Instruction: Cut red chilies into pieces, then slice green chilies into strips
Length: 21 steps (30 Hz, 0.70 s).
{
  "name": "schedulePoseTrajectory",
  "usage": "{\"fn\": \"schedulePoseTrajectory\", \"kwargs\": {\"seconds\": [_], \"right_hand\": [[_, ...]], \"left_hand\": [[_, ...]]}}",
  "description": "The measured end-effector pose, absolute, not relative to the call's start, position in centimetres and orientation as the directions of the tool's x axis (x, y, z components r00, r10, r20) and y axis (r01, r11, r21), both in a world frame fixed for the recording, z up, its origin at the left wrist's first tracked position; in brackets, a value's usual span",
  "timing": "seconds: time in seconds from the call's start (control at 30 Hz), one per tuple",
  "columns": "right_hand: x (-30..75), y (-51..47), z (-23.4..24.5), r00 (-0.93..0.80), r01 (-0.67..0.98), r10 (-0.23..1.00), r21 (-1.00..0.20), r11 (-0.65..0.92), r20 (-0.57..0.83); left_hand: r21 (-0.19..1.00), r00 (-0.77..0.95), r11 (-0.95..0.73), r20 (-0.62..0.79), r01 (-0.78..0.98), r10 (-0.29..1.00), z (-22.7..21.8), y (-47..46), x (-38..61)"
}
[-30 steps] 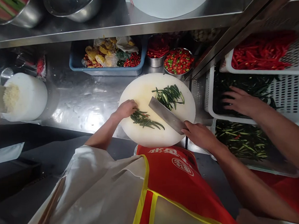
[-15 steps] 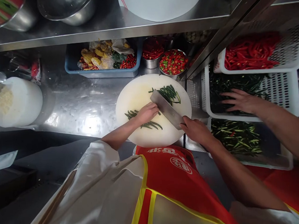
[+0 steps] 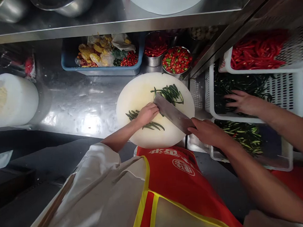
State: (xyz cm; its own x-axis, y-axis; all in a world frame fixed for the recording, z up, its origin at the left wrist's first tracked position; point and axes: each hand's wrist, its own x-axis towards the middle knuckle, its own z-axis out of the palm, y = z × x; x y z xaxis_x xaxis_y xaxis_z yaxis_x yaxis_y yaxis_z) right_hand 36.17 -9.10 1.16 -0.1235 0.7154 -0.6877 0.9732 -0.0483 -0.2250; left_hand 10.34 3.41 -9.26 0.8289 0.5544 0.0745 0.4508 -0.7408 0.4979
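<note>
A round white cutting board (image 3: 134,83) lies on the steel counter. My left hand (image 3: 147,114) is on it with fingers curled, pressing down on long green chili peppers (image 3: 152,126) whose ends stick out on both sides. In my right hand (image 3: 206,132) is a cleaver (image 3: 172,114), gripped at the handle. Its blade slants across the board, the far end close beside my left fingertips. Beyond the blade lies a pile of cut green pepper strips (image 3: 172,92). The pepper under my left fingers is mostly hidden.
Behind the board stand a blue bin (image 3: 100,71) of bagged food and a metal bowl of chopped red chilies (image 3: 177,60). At right, another person's hand (image 3: 245,102) reaches into a white basket (image 3: 284,100) of green peppers. A steel shelf (image 3: 105,30) overhangs the back.
My right hand and the cleaver have shifted a little to the right. My left hand stays over the peppers. The other person's hand remains in the basket, and the view has tilted slightly.
</note>
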Motion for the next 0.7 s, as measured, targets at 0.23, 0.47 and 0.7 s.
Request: {"fn": "schedulePoseTrajectory", "kwargs": {"seconds": [0.23, 0.47, 0.7], "right_hand": [[32.6, -7.0, -1.2, -0.074, 0.974, 0.761, -0.209, -0.083, -0.645], [32.6, -6.3, -0.7, 0.011, 0.967, 0.809, -0.2, -0.159, -0.587], [34.2, -9.5, 0.4, -0.06, 0.987, 0.774, -0.155, -0.05, -0.63]], "left_hand": [[0.499, 0.832, -0.751, 0.1, 0.433, 0.546, -9.4, 3.5, 10.5], [0.595, 0.731, -0.631, 0.104, 0.498, 0.675, -8.8, 4.0, 8.9], [0.624, 0.548, -0.45, 0.042, 0.638, 0.836, -7.3, 6.0, 6.3]]}}
